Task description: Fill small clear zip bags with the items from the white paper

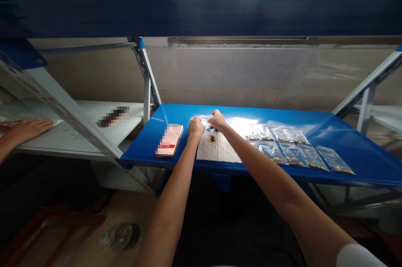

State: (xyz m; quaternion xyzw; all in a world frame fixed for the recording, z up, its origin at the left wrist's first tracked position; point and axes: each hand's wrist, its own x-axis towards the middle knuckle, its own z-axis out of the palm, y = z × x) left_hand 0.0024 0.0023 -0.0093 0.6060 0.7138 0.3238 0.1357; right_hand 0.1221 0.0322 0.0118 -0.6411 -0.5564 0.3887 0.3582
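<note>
Both my hands reach out over a blue shelf [345, 162]. My left hand [196, 126] and my right hand [217, 119] are closed in a pinch on a small clear plastic bag [205, 120], held between them just above the shelf. Under the bag lies a white sheet of paper [218, 150] with a few small dark and yellow pieces [212, 138] on it. To the right, several filled clear bags [290, 148] with small yellow pieces lie in rows.
A phone [169, 140] lies on the shelf left of the paper. Grey shelf uprights [147, 86] stand at the left and right. Another person's hand [29, 128] rests flat on the neighbouring white shelf [94, 130]. A dark blue beam [201, 5] spans overhead.
</note>
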